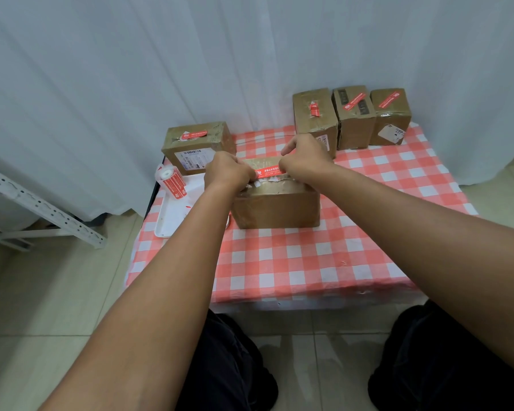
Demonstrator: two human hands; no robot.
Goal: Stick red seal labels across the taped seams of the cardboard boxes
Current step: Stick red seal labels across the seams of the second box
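Note:
A brown cardboard box [275, 210] with a taped top stands in the middle of the checked table. A red seal label [270, 172] lies stretched over its top seam. My left hand [227, 172] grips the label's left end and my right hand [304, 157] grips its right end, both with fingers closed. I cannot tell if the label touches the tape along its whole length. A roll of red seal labels [171, 182] lies on a white tray [172, 221] left of the box.
Another box [198, 146] with a red label on top stands at the back left. Three labelled boxes [352, 117] line the back right. The red and white checked cloth [294, 262] covers a small table. A metal rack [42, 209] leans at the left.

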